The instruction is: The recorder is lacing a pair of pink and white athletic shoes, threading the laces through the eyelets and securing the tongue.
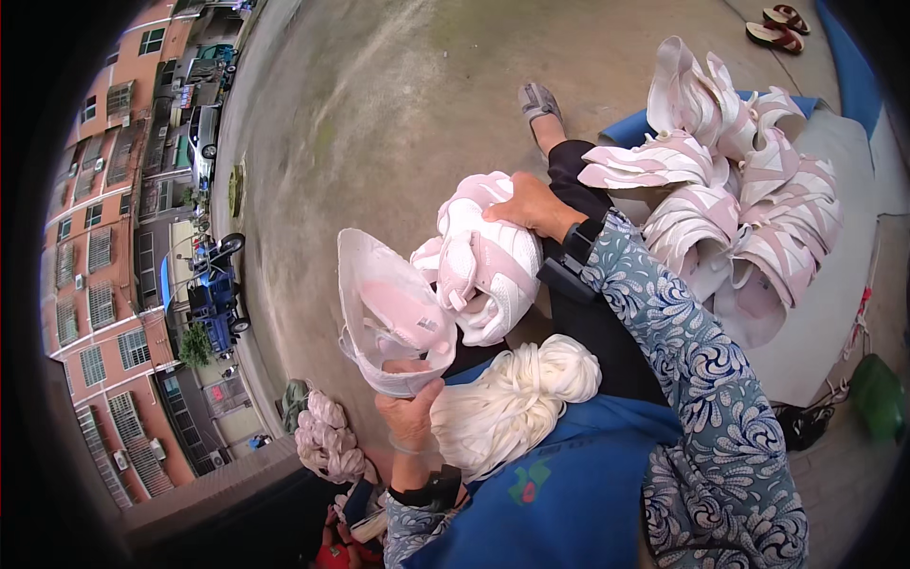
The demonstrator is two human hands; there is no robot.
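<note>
Small grey label (428, 325) inside pink shoe upper (393, 313)

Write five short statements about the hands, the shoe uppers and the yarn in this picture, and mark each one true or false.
1. The left hand grips a pink and white shoe upper by its lower edge. True.
2. The right hand is empty and hangs clear of everything. False: it rests on top of a bundle of pink and white uppers.
3. A skein of white yarn lies on the blue apron in the lap. True.
4. The pile of finished uppers lies to the person's left. False: it lies to the right, on a grey sheet.
5. A pair of sandals lies on the concrete at the top right. True.
</note>
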